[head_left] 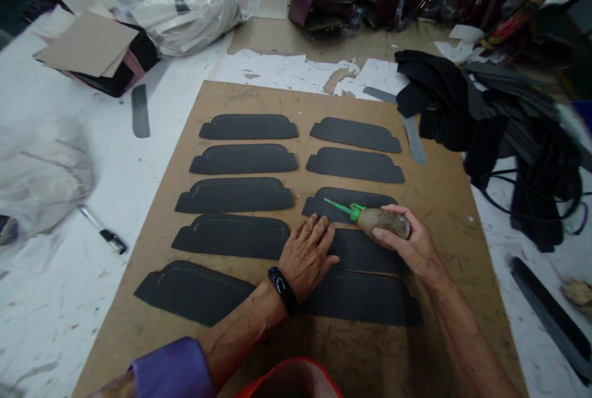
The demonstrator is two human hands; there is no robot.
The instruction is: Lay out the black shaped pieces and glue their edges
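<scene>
My right hand [411,237] is wrapped round a glue bottle [382,223] with a green nozzle, tilted so the tip points left. Its tip is over a dark grey cut panel [345,200] in the right column. My left hand [309,256], a black band on its wrist, lies flat with fingers stretched by that panel's lower left edge, partly covering the panel below [365,250]. Left-column panels, such as the top one [250,126], carry a thin line along their upper edge. Under my left wrist, another panel [365,296] is partly hidden.
The panels lie in two columns on a brown board [240,95]. A red-rimmed container [296,370] stands at the near edge. Black fabric pieces [444,89] pile up on the right; a marker [112,239], plastic-wrapped bundle [185,9] and cardboard [90,43] are on the left.
</scene>
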